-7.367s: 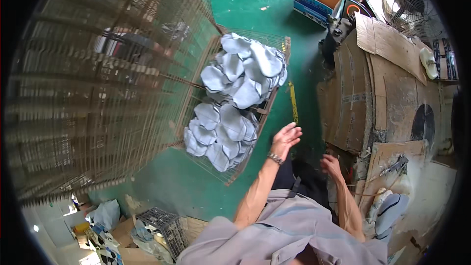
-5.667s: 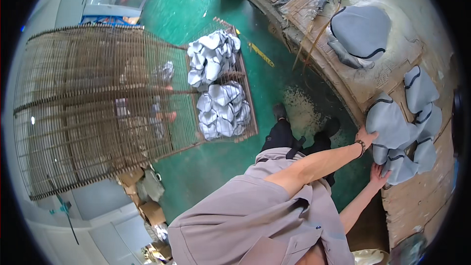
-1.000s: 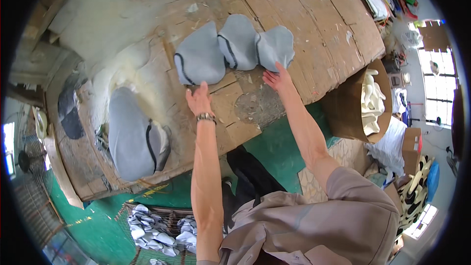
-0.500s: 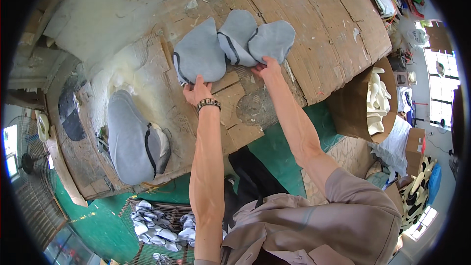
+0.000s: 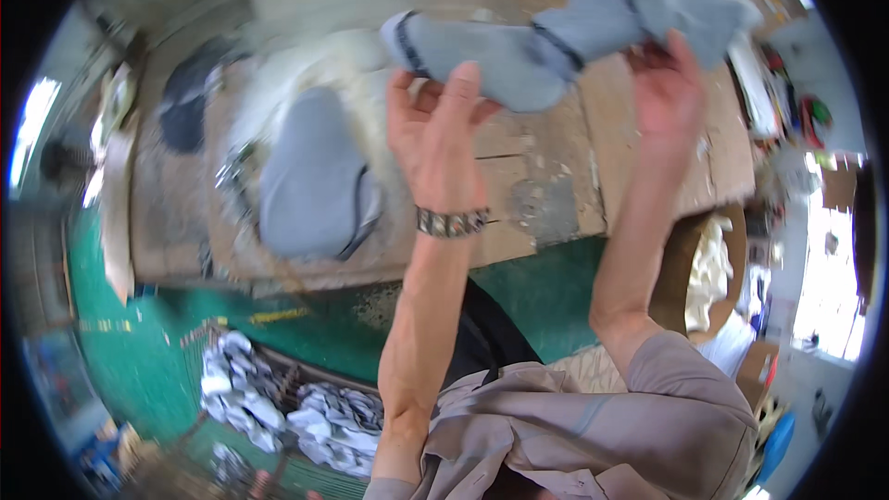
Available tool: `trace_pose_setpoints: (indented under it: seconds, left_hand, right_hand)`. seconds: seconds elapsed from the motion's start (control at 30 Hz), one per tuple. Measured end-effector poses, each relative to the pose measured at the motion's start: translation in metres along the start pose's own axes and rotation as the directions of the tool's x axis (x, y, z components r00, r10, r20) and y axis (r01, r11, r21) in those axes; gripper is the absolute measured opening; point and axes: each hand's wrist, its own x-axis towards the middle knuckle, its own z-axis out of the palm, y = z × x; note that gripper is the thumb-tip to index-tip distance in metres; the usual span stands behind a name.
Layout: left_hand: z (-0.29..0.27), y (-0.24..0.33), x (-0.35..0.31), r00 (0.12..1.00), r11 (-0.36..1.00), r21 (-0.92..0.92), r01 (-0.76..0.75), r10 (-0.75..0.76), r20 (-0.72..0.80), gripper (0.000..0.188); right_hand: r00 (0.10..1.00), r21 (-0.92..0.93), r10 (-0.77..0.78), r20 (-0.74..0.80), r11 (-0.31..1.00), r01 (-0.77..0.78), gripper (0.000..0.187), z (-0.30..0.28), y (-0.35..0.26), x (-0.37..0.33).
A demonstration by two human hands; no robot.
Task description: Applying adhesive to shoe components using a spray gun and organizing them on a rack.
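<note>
A chain of grey fabric pieces with black edging (image 5: 495, 56) is held up above the table, stretched between my hands. My left hand (image 5: 443, 134) pinches the left piece, thumb in front and fingers behind. My right hand (image 5: 669, 97), blurred by motion, grips the lower edge of the right piece, whose folds hang toward the upper right. A narrower grey section with a black band lies between the two. Left of my left hand, a stack of grey rounded fabric pieces (image 5: 313, 181) with dark edges rests on the table.
The worn table (image 5: 505, 213) is covered with cardboard and pale dust. A dark flat scrap (image 5: 196, 97) lies at its left. Below its near edge, wire racks hold heaps of grey-white pieces (image 5: 243, 389). On the right stands a cardboard box with cream-coloured shapes (image 5: 708, 273).
Both hands have lifted the grey pieces off the table and moved up and right. The chain is now stretched out, with my hands farther apart. The view has shifted too.
</note>
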Motion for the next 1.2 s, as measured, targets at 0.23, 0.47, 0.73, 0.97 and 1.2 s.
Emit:
trace_pose_setpoints:
  seconds: [0.23,0.47,0.73,0.97,1.2]
  left_hand:
    - [-0.090,0.179,-0.135,0.949,0.940,-0.137,-0.313,0.303,-0.087,0.051]
    - [-0.252,0.318,-0.356,0.758,0.829,0.003,-0.559,0.513,-0.403,0.049]
    - [-0.405,0.334,-0.572,0.244,0.625,0.183,-0.759,0.533,-0.810,0.046]
    - [-0.520,0.341,-0.705,-0.300,0.546,0.432,-0.718,0.316,-0.900,0.048]
    - [-0.663,0.340,-0.819,-0.628,0.473,0.608,-0.638,0.138,-0.766,0.057]
  right_hand:
    - [0.906,-0.118,0.280,0.318,0.960,-0.255,0.063,0.085,-0.035,-0.049]
    - [0.696,-0.070,0.566,0.441,0.795,-0.602,0.050,0.265,0.166,-0.299]
    - [0.083,-0.530,0.921,0.380,0.290,-0.797,0.025,0.339,0.328,-0.609]
    - [-0.245,-0.866,0.952,0.182,0.037,-0.498,0.039,0.377,0.445,-0.874]
    - [-0.570,-0.955,0.821,0.028,-0.147,-0.258,0.027,0.362,0.544,-1.148]
